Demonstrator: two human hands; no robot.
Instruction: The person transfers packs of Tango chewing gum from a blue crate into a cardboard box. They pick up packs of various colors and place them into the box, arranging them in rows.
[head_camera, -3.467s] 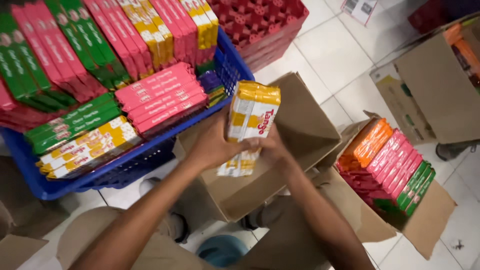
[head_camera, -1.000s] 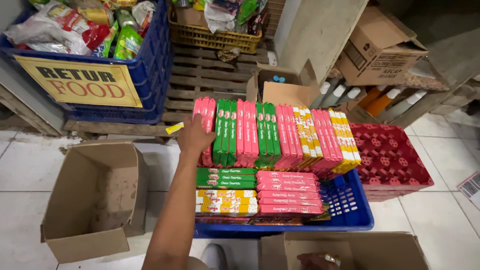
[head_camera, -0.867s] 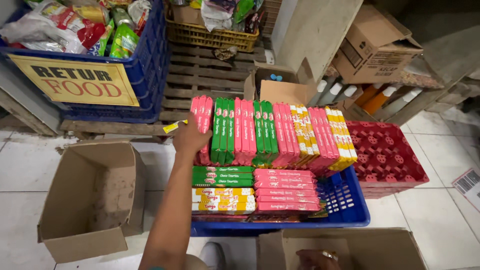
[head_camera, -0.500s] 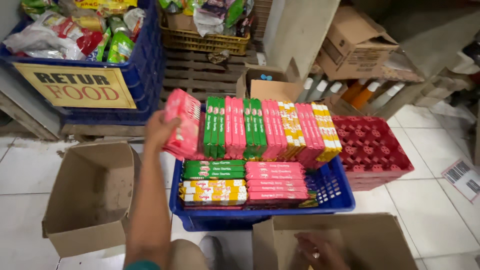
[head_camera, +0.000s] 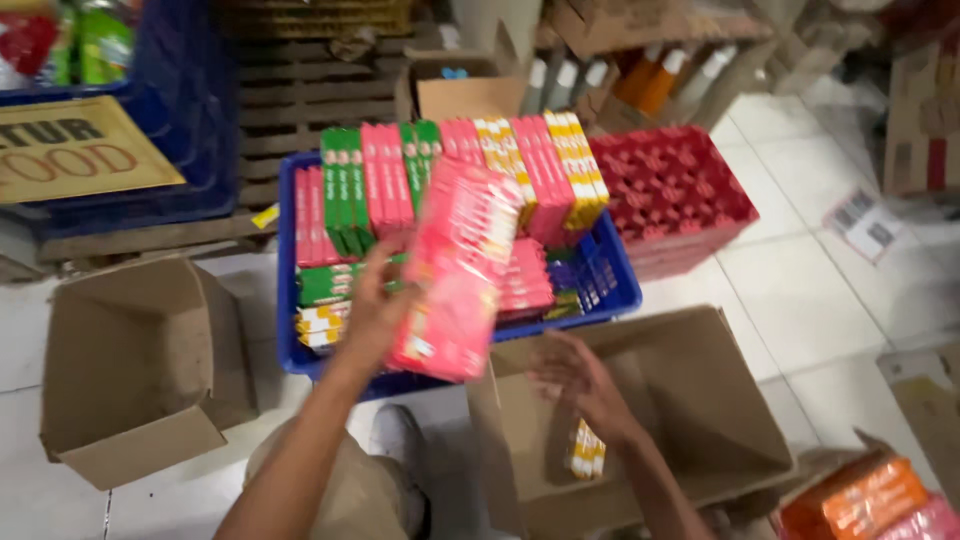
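- Evidently the left hand (head_camera: 372, 318) is clamped on a pink wafer-pack bundle (head_camera: 455, 270) above the blue crate (head_camera: 610, 290): light, stiff, slippery film; hold its long edges.
- Right hand (head_camera: 575, 375), fingers apart, hovers over the open carton (head_camera: 700, 400) beside that crate.

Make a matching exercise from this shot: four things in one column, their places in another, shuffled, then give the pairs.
Things:
1. pink wafer packs
2. empty brown cardboard box
3. red plastic crate
4. yellow wafer pack

Places:
A. right of the blue plastic basket
B. inside the open cardboard box by the right hand
C. in the left hand grip
D. on the floor at far left

Pairs: 1-C, 2-D, 3-A, 4-B
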